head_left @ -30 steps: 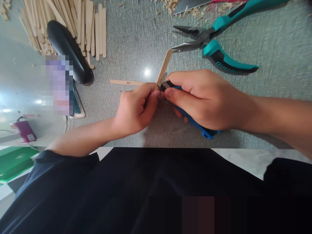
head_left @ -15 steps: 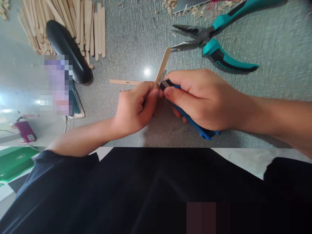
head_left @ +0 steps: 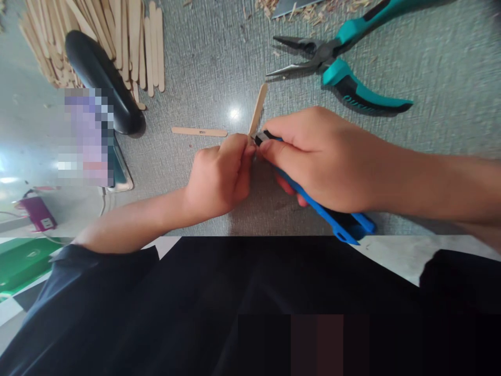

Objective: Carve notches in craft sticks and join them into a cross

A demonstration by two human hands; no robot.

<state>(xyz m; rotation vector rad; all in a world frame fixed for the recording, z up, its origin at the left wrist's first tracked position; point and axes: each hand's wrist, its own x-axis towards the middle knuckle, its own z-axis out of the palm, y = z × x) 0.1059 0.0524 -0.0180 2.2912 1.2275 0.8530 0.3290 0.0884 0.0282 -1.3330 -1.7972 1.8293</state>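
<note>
My left hand (head_left: 219,177) is closed in a pinch on the lower end of a wooden craft stick (head_left: 258,107), which slants up and away over the grey mat (head_left: 430,68). My right hand (head_left: 321,156) is wrapped round a blue utility knife (head_left: 340,222). The knife's black tip (head_left: 261,138) meets the stick just by my left fingertips. The knife's handle end juts out below my palm near the mat's front edge. A second, shorter stick (head_left: 199,131) lies flat on the mat just left of my hands.
Teal-handled long-nose pliers (head_left: 344,78) lie open at the back right, with wood shavings (head_left: 313,8) behind them. A pile of craft sticks (head_left: 117,36) and a black oblong object (head_left: 102,78) sit at the back left. A purple item (head_left: 37,213) and a green one (head_left: 21,258) lie lower left.
The stick has dropped lower and closer to me. My right hand has tilted, and the knife's handle end has swung down and right toward the mat's front edge.
</note>
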